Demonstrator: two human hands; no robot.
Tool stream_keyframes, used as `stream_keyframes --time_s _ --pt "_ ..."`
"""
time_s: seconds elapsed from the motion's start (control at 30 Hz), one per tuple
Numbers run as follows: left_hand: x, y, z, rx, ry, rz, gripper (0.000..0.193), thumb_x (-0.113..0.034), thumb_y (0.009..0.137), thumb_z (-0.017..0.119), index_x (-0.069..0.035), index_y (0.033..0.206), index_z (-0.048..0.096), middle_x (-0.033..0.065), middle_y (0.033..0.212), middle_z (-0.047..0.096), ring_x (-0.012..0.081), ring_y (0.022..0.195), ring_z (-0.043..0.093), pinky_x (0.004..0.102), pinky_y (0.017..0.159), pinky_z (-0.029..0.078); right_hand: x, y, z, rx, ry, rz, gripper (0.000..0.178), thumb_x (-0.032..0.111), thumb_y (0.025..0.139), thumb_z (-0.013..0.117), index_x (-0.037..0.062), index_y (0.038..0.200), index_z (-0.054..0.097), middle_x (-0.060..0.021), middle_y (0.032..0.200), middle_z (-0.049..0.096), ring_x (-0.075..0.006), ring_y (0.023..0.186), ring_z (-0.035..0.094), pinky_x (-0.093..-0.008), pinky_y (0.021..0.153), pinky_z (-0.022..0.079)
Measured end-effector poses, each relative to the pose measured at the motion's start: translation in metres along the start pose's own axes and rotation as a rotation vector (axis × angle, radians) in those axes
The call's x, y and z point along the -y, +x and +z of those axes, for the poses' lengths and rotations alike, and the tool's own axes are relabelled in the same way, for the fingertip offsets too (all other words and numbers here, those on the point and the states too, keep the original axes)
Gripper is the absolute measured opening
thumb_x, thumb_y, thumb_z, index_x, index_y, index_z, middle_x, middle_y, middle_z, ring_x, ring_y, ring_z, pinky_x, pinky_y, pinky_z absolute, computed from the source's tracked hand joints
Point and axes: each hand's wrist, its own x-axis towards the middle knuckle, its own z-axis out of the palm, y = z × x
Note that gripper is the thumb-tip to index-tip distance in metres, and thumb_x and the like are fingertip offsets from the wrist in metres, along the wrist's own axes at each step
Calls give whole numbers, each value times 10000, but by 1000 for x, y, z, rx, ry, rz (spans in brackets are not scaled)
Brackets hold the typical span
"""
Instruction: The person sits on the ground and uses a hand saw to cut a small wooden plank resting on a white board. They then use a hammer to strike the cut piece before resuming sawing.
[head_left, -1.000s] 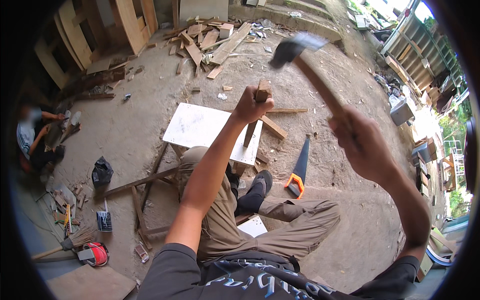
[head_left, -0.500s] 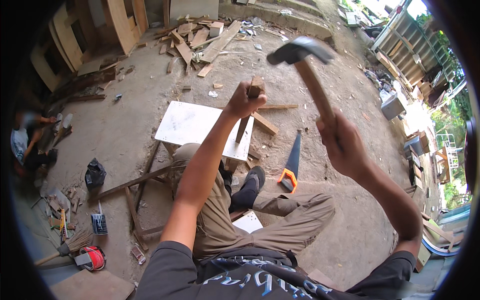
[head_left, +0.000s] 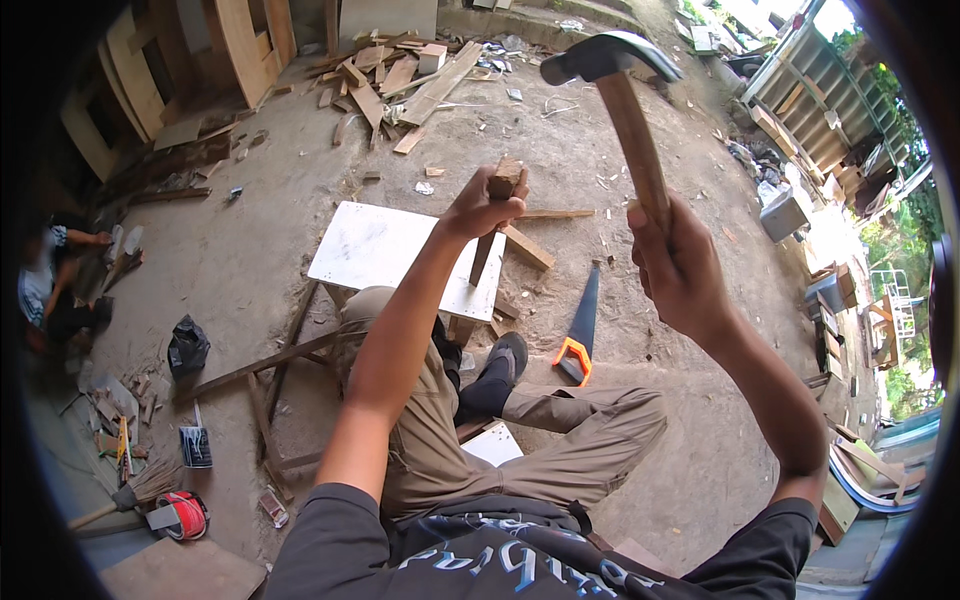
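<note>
Left hand (head_left: 485,208): grip closed around a rough, tapering wooden stake (head_left: 483,258), narrow end down over a smooth white worktop (head_left: 375,245), contact unclear. Right hand (head_left: 683,265): grip wrapped on the wooden handle of a claw hammer (head_left: 629,130), its curved dark-metal head raised clear of the stake. Beyond, an orange-handled handsaw (head_left: 586,312) lies on gritty floor (head_left: 715,440); farther off, a heap of straight-edged planks (head_left: 440,88).

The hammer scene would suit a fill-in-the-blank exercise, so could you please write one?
1. The right hand grips the hammer, whose shaft is made of ____.
2. The left hand holds a wooden piece; the board below this hand is ____.
3. The saw on the ground has a bright ____ handle.

Missing words: wood; white; orange.
</note>
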Motion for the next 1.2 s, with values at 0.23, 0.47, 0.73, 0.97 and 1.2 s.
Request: stream_keyframes --time_s 0.23,0.47,0.73,0.97,1.2 --pt "-3 3 7 -55 -37 -14 168 -98 764 697 -61 807 539 -22 656 518 65 514 502 247 452 398 -9 -19 5 130 -147 -38 144 132 978 573 0 986 517 -168 662 558 -309 548 546 -431 539 420" --pt "-1 -2 -3 -5 -7 -10 158 -107 771 682 -83 785 526 -34 661 513 52 513 478 244 463 374 -8 -15 0 274 -230 -89 158 152 985 570 -3 1012 558 -167 665 574 -294 568 563 -437 562 434" --pt "6 -3 25 -227 174 62 280 -198 815 778 -120 712 529 -54 571 484 43 505 486 233 486 391 -9 -11 3 -25 42 -21 153 170 1000 560 17 997 556 -107 651 539 -213 550 514 -386 525 407" --pt "12 -8 16 -103 37 42 228 -141 814 716 -91 705 521 -36 601 514 49 515 506 229 481 404 -7 -13 3 156 -178 -6 174 179 996 562 6 974 553 -124 682 560 -271 582 543 -406 550 416" --pt "5 -9 23 -158 95 -3 296 -139 759 780 -73 933 550 -29 738 570 49 619 552 232 546 457 21 -1 -17 368 -342 156 248 240 1005 548 -7 996 566 -171 698 593 -311 644 611 -450 605 443"
